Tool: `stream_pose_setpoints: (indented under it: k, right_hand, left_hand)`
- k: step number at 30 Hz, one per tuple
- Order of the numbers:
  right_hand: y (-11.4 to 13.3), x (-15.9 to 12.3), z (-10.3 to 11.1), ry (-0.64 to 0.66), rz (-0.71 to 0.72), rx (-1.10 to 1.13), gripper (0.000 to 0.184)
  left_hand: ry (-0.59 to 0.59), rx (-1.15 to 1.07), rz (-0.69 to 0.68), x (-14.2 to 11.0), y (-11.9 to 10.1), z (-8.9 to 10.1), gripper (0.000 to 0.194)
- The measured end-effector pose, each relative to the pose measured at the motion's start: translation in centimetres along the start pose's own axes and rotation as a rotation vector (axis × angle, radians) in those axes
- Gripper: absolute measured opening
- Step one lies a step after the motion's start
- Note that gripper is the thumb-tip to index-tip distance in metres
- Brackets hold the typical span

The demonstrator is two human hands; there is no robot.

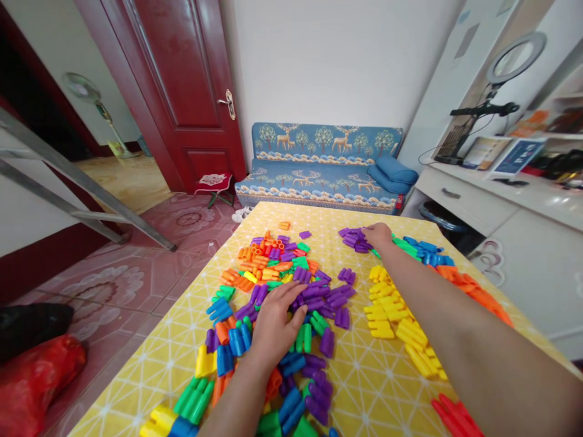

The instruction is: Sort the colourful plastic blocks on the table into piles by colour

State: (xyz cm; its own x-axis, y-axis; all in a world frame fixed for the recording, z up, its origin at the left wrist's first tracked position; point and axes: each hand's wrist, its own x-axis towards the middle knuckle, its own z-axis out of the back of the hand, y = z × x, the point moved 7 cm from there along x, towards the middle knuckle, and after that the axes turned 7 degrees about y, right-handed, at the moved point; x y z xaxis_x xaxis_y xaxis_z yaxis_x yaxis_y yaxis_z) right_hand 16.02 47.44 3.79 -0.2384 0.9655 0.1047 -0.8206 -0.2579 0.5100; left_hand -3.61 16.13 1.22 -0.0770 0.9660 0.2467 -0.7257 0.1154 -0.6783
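Observation:
My left hand (279,315) rests over a mixed heap of plastic tube-shaped building blocks, its fingers stretched forward and thumb apart. Under and beside its fingertips lie several purple blocks (316,292). Green blocks (304,337) and blue blocks (237,341) surround the palm. At the far side of the table, my right hand (379,233) is closed at the edge of a small purple pile (354,239), fingertips on a purple block. Its forearm passes above the yellow blocks (387,300), and the fingers partly hide the pieces they touch.
Blue blocks (428,250), orange blocks (476,291) and red blocks (455,416) lie in groups on the right. A yellow patterned cloth (364,376) covers the table. Beyond stands a blue sofa (314,173); a white cabinet (537,243) is at right, a metal ladder (91,197) at left.

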Motion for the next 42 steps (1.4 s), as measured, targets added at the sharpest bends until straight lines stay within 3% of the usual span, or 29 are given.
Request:
stream_pose_setpoints:
  k: [4, 8, 12, 16, 18, 21, 26, 31, 34, 38, 42]
  right_hand:
    - [-0.6, 0.1, -0.1, -0.018, -0.133, -0.186, 0.041]
    - [1.7, -0.2, -0.6, -0.041, -0.133, -0.341, 0.036]
    - [7.0, -0.1, -3.9, 0.027, 0.066, -0.416, 0.033]
    - [12.5, -0.7, -9.1, 0.193, 0.373, -0.438, 0.051]
    - [14.2, -1.3, -11.1, 0.267, 0.473, -0.458, 0.056]
    - [15.0, -2.1, -12.6, 0.315, 0.512, -0.498, 0.040]
    - [14.3, -3.0, -11.3, 0.262, 0.486, -0.536, 0.030]
    - [11.6, -1.7, -6.4, 0.200, 0.359, -0.577, 0.043]
    - [9.5, -1.4, -4.2, 0.271, 0.316, -0.618, 0.041]
    - [7.2, -3.0, -3.6, 0.366, 0.342, -0.682, 0.033]
    - [5.8, -4.7, -4.1, 0.341, 0.332, -0.721, 0.028]
  left_hand:
    - [0.013, 0.015, 0.011, 0.0, 0.1, -0.1, 0.039]
    - [0.009, 0.017, 0.007, 0.1, 0.1, -0.1, 0.039]
    - [0.013, 0.019, 0.019, 0.1, 0.2, -0.1, 0.040]
    - [0.015, 0.015, 0.021, 0.0, 0.2, -0.2, 0.040]
    - [0.013, 0.016, 0.017, 0.0, 0.2, -0.2, 0.040]
    - [0.004, 0.021, 0.015, 0.0, 0.3, -0.2, 0.040]
    - [0.001, 0.011, 0.013, 0.0, 0.3, -0.2, 0.040]
    - [-0.007, 0.001, 0.008, 0.0, 0.1, -0.1, 0.041]
    - [-0.011, -0.006, 0.001, 0.0, 0.1, -0.1, 0.040]
    - [-0.015, -0.015, -0.008, 0.1, 0.0, 0.1, 0.039]
    - [-0.010, -0.010, -0.005, 0.1, -0.1, 0.2, 0.040]
